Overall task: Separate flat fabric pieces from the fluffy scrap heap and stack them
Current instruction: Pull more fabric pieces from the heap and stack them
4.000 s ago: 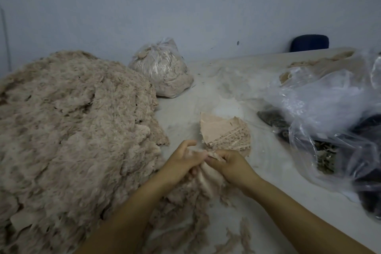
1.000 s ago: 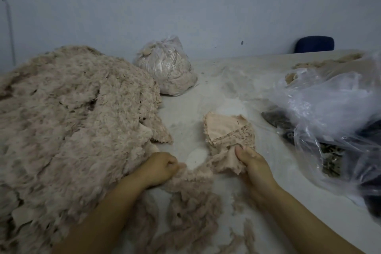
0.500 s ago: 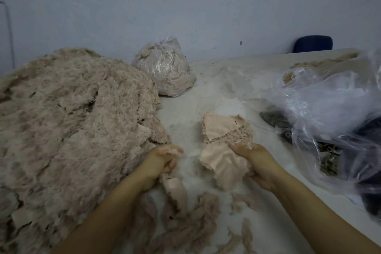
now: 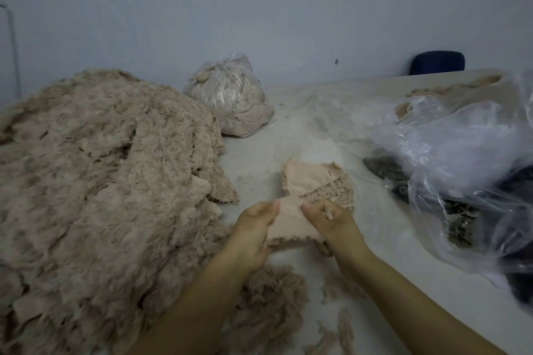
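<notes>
Both the left hand (image 4: pixel 253 228) and the right hand (image 4: pixel 327 220) pinch a flat fabric piece (image 4: pixel 290 226), just before the stack (image 4: pixel 314 181). The heap (image 4: pixel 101 181) runs off-frame left. A pale table (image 4: pixel 288 130) meets a blue-grey wall (image 4: pixel 259 8).

The left hand (image 4: pixel 253 232) and right hand (image 4: pixel 328 220) pinch 1 flat pinkish-beige fabric piece (image 4: pixel 290 225) between them, just near of the small stack of flat beige fabric pieces (image 4: pixel 314 181) on the pale table (image 4: pixel 403 282). The big fluffy beige scrap heap (image 4: pixel 95 187) fills the left.
</notes>
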A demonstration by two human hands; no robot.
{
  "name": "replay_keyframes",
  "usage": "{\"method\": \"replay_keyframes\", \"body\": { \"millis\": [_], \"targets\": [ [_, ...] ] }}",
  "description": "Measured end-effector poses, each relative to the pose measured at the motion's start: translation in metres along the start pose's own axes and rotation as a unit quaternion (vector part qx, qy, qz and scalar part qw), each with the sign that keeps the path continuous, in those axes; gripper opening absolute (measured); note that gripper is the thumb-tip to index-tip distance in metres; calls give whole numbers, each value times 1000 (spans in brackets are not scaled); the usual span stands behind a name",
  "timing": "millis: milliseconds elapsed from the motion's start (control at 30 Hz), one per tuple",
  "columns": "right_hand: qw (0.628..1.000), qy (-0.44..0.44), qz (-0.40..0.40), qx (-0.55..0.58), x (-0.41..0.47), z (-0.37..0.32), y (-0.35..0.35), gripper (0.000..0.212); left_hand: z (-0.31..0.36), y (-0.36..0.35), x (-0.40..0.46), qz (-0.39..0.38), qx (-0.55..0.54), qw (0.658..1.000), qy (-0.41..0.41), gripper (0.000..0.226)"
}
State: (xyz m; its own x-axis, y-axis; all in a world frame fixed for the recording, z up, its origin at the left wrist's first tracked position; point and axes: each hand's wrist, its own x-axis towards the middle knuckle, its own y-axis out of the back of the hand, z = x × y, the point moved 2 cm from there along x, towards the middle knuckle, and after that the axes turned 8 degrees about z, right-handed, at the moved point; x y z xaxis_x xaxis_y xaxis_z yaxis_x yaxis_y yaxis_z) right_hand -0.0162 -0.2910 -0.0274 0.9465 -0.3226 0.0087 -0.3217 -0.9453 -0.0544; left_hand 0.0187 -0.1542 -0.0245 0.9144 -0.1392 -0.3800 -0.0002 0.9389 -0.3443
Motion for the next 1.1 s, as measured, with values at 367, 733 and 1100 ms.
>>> {"method": "replay_keyframes", "body": {
  "millis": [367,733,1100],
  "targets": [
    [986,-30,107,-122,6,24,49,37,29,19,8,93,171,953,-233,17],
    [956,-189,-89,205,20,-8,5,48,36,-19,19,-31,150,954,-258,24],
    [970,3,195,-143,106,-16,34,29,42,-30,86,29,369,900,-230,48]
  ]
}}
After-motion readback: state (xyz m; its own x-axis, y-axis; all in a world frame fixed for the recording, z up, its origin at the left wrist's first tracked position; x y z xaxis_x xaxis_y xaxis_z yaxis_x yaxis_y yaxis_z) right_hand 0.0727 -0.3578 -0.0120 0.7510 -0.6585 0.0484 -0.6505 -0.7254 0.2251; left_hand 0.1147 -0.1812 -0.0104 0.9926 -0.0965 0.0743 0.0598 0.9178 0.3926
